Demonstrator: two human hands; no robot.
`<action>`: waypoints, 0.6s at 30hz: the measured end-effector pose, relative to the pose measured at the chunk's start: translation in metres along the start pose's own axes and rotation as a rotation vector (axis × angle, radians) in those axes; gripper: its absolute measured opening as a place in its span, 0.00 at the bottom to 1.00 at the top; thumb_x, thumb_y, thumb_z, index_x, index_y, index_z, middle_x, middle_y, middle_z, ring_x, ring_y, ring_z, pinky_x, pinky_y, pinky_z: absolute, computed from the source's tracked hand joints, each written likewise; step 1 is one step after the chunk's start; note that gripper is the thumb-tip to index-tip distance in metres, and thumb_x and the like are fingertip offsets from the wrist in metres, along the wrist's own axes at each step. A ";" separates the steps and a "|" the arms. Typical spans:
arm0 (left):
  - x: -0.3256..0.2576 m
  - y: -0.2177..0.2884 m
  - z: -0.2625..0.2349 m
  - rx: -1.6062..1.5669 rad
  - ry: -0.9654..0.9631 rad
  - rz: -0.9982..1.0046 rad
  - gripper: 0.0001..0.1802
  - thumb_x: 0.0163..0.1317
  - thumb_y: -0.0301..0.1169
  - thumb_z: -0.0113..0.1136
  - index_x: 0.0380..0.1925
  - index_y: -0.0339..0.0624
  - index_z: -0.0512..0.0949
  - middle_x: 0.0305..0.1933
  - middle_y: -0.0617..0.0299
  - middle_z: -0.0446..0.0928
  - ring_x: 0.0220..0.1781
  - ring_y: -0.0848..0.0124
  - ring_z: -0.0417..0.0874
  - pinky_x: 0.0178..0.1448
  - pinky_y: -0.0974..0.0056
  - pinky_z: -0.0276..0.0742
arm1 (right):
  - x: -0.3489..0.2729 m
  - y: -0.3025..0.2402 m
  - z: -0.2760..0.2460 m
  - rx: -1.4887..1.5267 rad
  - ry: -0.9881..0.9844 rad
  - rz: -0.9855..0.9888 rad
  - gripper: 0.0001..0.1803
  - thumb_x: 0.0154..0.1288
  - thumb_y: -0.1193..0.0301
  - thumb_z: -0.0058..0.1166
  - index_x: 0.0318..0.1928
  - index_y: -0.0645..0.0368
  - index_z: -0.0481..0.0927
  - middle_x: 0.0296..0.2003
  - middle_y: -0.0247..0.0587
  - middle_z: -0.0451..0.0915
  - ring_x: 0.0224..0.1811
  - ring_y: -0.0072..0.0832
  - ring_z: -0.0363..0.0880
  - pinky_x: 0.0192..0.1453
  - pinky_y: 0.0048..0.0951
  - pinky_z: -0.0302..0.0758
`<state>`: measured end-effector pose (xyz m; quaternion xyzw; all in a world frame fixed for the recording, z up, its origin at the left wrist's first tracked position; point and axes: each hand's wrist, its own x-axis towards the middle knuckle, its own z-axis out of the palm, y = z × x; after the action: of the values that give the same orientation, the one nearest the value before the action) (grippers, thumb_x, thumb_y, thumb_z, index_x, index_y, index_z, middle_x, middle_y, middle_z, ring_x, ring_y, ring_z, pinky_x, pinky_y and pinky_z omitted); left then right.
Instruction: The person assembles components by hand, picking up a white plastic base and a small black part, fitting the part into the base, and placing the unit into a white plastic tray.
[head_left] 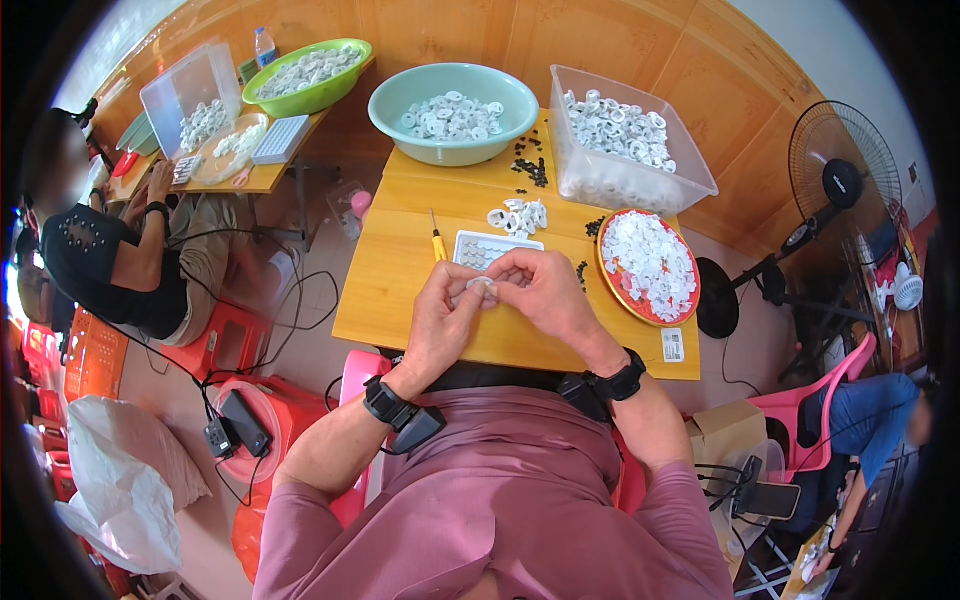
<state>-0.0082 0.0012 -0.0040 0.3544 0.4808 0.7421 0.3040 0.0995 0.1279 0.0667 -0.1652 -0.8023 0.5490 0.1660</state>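
Both hands meet at the near side of the wooden table [400, 320]. Thumbs and fingers of my left hand [445, 308] and my right hand [548, 298] pinch a small white round plastic part [482, 282] between them; the fingers hide much of it. Just beyond them lies a white tray [538, 246] with rows of small pale discs, partly covered by my hands. To its left rests a yellow-handled screwdriver [438, 246], its tip pointing away from me. Behind the tray sits a small pile of white ring-shaped parts [517, 216].
A teal basin [450, 152] and a clear plastic box [640, 190] of white parts stand at the back. On the right is a red-rimmed plate [604, 268] heaped with white pieces. Small black pieces [532, 172] lie scattered. A fan [842, 185] stands right; another person [120, 260] sits left.
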 end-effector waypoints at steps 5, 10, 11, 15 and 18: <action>-0.002 0.004 -0.001 0.089 0.000 -0.020 0.04 0.74 0.22 0.51 0.45 0.33 0.69 0.45 0.53 0.81 0.47 0.72 0.84 0.53 0.67 0.84 | -0.003 0.008 0.011 -0.100 0.106 -0.092 0.07 0.61 0.76 0.64 0.39 0.66 0.85 0.28 0.33 0.85 0.29 0.14 0.80 0.33 0.20 0.77; 0.007 0.015 -0.003 -0.168 0.006 -0.251 0.08 0.75 0.25 0.50 0.49 0.33 0.71 0.49 0.51 0.80 0.50 0.67 0.84 0.58 0.64 0.84 | 0.004 0.019 -0.005 -0.044 0.073 -0.030 0.08 0.60 0.77 0.61 0.38 0.70 0.83 0.28 0.44 0.85 0.30 0.27 0.88 0.35 0.26 0.80; 0.007 0.019 -0.005 -0.317 -0.014 -0.336 0.10 0.76 0.26 0.50 0.51 0.33 0.71 0.50 0.50 0.79 0.53 0.65 0.84 0.61 0.63 0.83 | 0.005 0.022 -0.009 -0.044 0.071 -0.030 0.08 0.60 0.77 0.61 0.38 0.70 0.83 0.28 0.44 0.85 0.30 0.27 0.88 0.35 0.26 0.80; 0.007 0.018 -0.010 -0.549 -0.050 -0.447 0.13 0.77 0.29 0.49 0.55 0.32 0.71 0.55 0.49 0.78 0.58 0.60 0.83 0.65 0.61 0.81 | 0.006 0.016 -0.012 -0.112 0.020 -0.033 0.09 0.59 0.75 0.62 0.40 0.66 0.84 0.30 0.43 0.85 0.32 0.30 0.87 0.37 0.29 0.80; 0.007 0.019 -0.010 -0.599 -0.046 -0.462 0.12 0.76 0.29 0.51 0.53 0.34 0.72 0.55 0.51 0.78 0.58 0.63 0.82 0.65 0.62 0.81 | 0.000 0.003 -0.010 -0.336 0.083 -0.176 0.11 0.58 0.72 0.63 0.41 0.63 0.84 0.33 0.43 0.85 0.34 0.35 0.86 0.40 0.34 0.80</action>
<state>-0.0223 -0.0051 0.0120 0.1487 0.3029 0.7535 0.5642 0.1039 0.1375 0.0671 -0.1423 -0.8864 0.3834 0.2167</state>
